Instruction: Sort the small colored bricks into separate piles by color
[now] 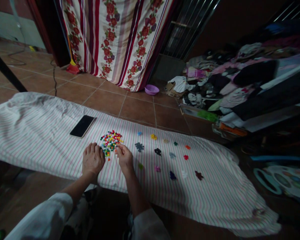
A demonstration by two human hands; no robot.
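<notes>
A mixed pile of small colourful pieces (112, 138) lies on a striped cloth (52, 156). My left hand (93, 159) rests palm down on the cloth at the pile's near left edge, fingers stretched out and flat. At the pile's right edge, my right hand (125, 159) has its thumb and forefinger pinched together; whatever is between them is too small to make out. To the right, pieces sit in small single-colour groups, among them dark grey pieces (139, 147), yellow pieces (153, 137), black pieces (157, 152), pink pieces (157, 169) and brown pieces (199, 175).
A phone (82, 126) lies on the cloth left of the pile. Beyond the cloth are a purple basin (151, 89) on the tiled floor, a flowered curtain (115, 40) and a red broom (72, 68). Heaped clothes (230, 73) stand at the right.
</notes>
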